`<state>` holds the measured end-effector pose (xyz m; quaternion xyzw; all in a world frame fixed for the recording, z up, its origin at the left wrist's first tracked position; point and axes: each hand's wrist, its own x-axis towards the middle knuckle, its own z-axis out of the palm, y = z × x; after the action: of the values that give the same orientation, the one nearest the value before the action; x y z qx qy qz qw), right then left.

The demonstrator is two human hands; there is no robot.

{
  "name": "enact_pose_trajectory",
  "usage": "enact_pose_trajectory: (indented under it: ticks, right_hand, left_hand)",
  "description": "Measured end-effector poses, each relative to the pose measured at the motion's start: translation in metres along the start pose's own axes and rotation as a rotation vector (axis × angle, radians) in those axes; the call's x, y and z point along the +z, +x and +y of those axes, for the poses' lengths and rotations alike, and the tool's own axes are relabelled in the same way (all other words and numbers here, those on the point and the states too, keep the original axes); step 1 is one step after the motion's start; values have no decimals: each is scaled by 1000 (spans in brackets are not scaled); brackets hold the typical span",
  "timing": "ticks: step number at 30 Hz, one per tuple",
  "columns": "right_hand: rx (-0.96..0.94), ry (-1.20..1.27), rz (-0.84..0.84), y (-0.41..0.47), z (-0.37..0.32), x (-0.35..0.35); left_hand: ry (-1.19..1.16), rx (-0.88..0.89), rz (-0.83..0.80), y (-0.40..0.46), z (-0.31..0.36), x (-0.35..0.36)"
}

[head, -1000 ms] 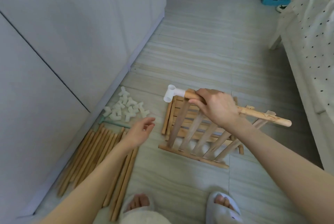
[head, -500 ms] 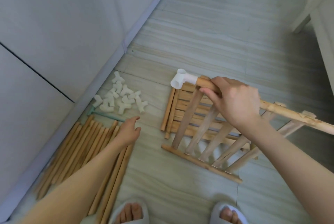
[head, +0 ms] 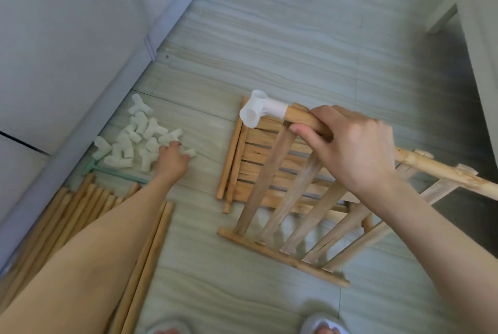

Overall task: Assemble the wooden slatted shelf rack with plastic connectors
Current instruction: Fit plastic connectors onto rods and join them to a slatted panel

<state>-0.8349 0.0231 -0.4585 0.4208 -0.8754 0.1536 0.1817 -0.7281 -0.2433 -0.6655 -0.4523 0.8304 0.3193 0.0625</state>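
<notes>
A slatted wooden panel (head: pixel 291 215) is held tilted on edge at the centre of the frame, its lower rail resting on the tiled floor (head: pixel 296 45) and its upper round rail raised toward the right. The right hand (head: pixel 350 150) is wrapped around that upper rail, with the fingers curled over the top and the thumb pressed beneath. A white plastic connector (head: pixel 260 112) is fitted on the left end of the held rail, with two open sockets visible. Behind the tilted panel, a second slatted panel (head: pixel 258 161) is seen lying flat on the floor, with a couple of loose rods along its left edge.

At the left centre of the frame, a heap of white plastic connectors (head: pixel 134 139) is piled on the floor near the base of a pale cabinet (head: pixel 67 37). The left hand (head: pixel 172 161) is laid against the right edge of that heap, fingers bent down among the pieces; whether a piece is actually gripped cannot be told. A thin green strip (head: pixel 116 172) lies just below the heap. In the lower left, a bundle of round wooden rods (head: pixel 80 207) is laid side by side on the floor, partly covered by the left forearm. Toes in pale slippers (head: pixel 323 327) are seen at the bottom edge, and a white furniture leg (head: pixel 442 18) stands at the upper right.
</notes>
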Motion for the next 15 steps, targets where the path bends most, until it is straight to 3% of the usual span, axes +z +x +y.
enact_pose_trajectory:
  ticks: [6, 15]
  right_hand:
    - [-13, 13, 3, 0, -2, -2]
    - [-38, 139, -94, -16, -25, -36]
  left_hand:
    - [-49, 61, 56, -6, 1, 11]
    - [-561, 228, 104, -98, 31, -54]
